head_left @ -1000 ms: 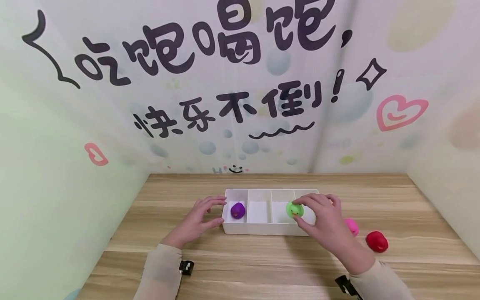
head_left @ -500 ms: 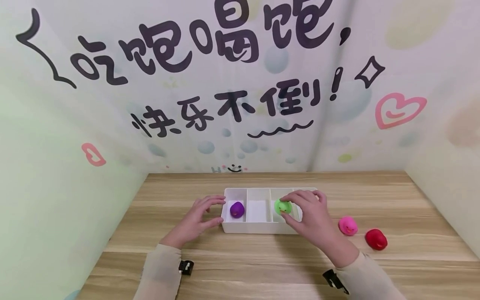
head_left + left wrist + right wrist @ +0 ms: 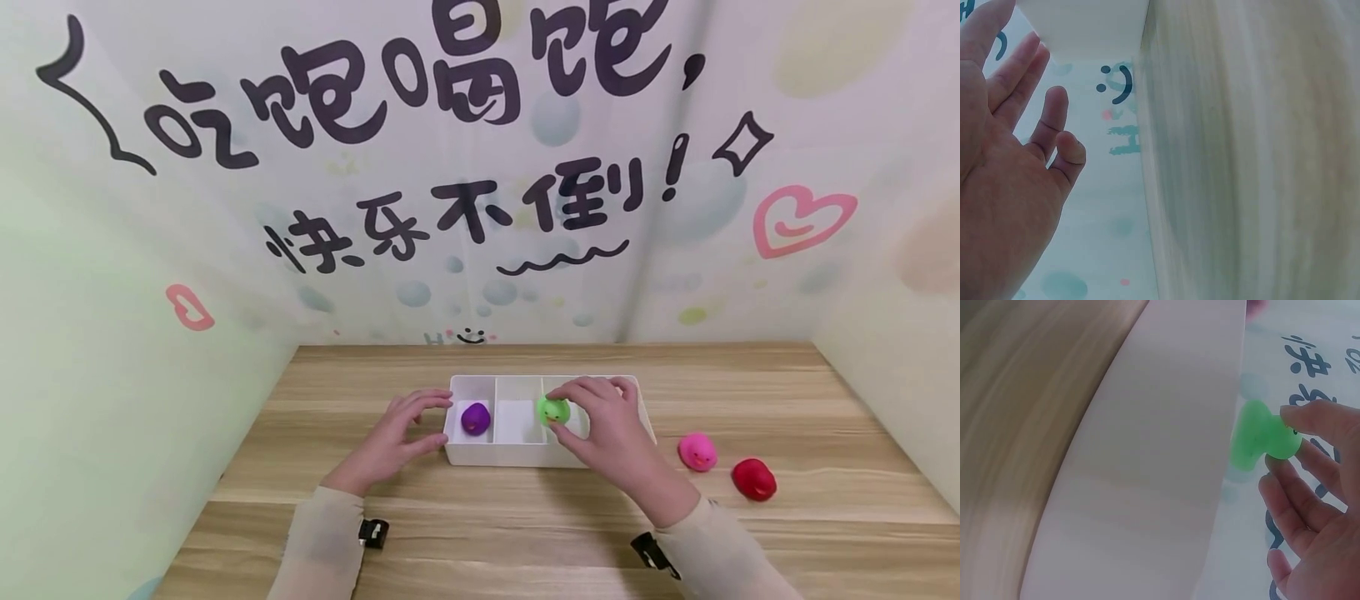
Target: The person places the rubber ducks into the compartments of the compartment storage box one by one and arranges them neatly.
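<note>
A green toy duck (image 3: 553, 410) is pinched between the thumb and fingers of my right hand (image 3: 606, 425). In the head view it overlaps the divider between the second and third compartments of a white box (image 3: 495, 455); the right wrist view shows the green duck (image 3: 1266, 434) at the box's rim. My left hand (image 3: 401, 437) rests with relaxed fingers and thumb at the box's left end. In the left wrist view that hand (image 3: 1016, 150) holds nothing, its fingertips at the white wall. A purple toy duck (image 3: 476, 419) sits in the leftmost compartment.
A pink toy duck (image 3: 698, 452) and a red toy duck (image 3: 754, 479) lie on the wooden table (image 3: 525, 533) to the right of the box. Behind the table stands a printed white backdrop (image 3: 360, 308).
My right hand has moved left over the box, carrying the green duck from the right-hand compartments toward the second. The pink duck has come into full view. My left hand stays put.
</note>
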Action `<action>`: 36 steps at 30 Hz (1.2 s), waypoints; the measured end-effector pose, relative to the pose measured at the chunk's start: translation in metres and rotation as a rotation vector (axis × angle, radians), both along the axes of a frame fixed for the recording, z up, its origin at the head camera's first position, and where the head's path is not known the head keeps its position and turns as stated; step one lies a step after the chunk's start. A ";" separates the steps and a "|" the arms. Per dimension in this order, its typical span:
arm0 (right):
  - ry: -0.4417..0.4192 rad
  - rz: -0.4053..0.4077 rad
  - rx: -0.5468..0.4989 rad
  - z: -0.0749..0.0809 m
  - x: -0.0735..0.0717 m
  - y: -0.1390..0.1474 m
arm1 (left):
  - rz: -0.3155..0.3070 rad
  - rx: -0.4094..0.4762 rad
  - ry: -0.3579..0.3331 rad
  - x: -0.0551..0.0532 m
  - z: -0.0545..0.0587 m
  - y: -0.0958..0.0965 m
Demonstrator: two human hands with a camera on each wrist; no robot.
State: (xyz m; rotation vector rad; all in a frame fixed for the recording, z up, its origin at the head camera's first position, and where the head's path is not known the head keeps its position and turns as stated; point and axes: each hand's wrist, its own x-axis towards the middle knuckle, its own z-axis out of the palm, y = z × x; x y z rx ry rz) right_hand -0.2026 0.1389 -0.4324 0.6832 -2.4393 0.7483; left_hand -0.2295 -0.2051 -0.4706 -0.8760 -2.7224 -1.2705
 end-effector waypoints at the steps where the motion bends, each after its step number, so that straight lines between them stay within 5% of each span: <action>1: -0.010 0.000 0.001 0.000 -0.001 -0.001 | -0.001 -0.001 0.000 0.000 0.000 0.000; 36: -0.096 0.059 0.055 -0.009 -0.023 -0.037 | 0.012 -0.014 -0.017 0.000 -0.001 0.000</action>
